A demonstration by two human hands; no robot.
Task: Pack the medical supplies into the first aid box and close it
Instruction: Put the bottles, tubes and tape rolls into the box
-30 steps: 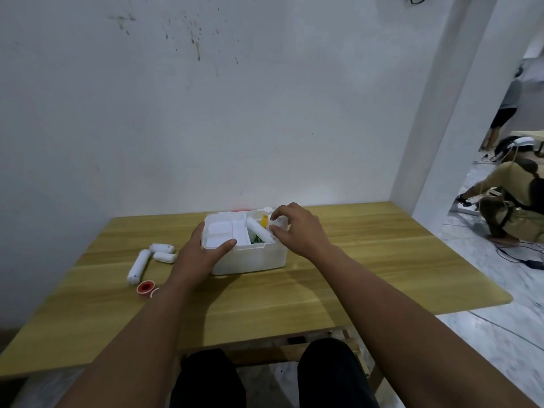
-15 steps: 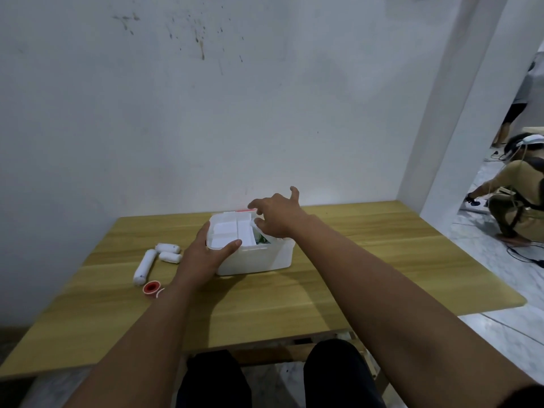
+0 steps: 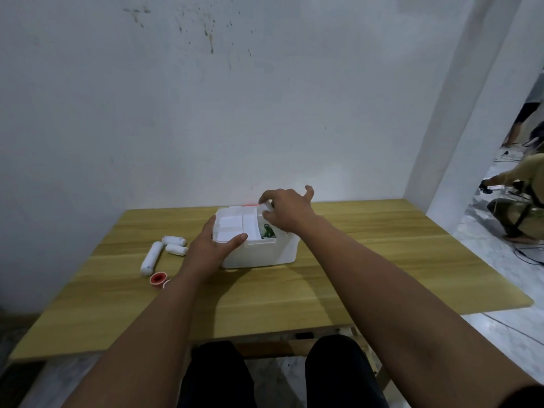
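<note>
The white first aid box (image 3: pixel 265 254) stands open in the middle of the wooden table (image 3: pixel 368 275). My left hand (image 3: pixel 215 245) grips its front left corner, thumb on the white inner tray (image 3: pixel 235 223). My right hand (image 3: pixel 290 212) hovers over the back of the box, fingers pinched on a small white roll (image 3: pixel 266 207) at the tray's far edge. A green packet (image 3: pixel 268 231) shows inside the box. A sliver of red lid (image 3: pixel 250 205) peeks out behind it. Left of the box lie a long bandage roll (image 3: pixel 151 257), two short rolls (image 3: pixel 173 240) (image 3: pixel 176 249) and a red tape roll (image 3: pixel 157 279).
A white wall rises right behind the table. A pillar (image 3: pixel 459 128) stands at the table's right rear corner. Beyond it a person (image 3: pixel 518 207) crouches on the floor among cables. My knees are under the table's near edge.
My right hand carried the white roll from the box's right side to its back edge. My left hand stayed on the front left corner. The view tilted slightly.
</note>
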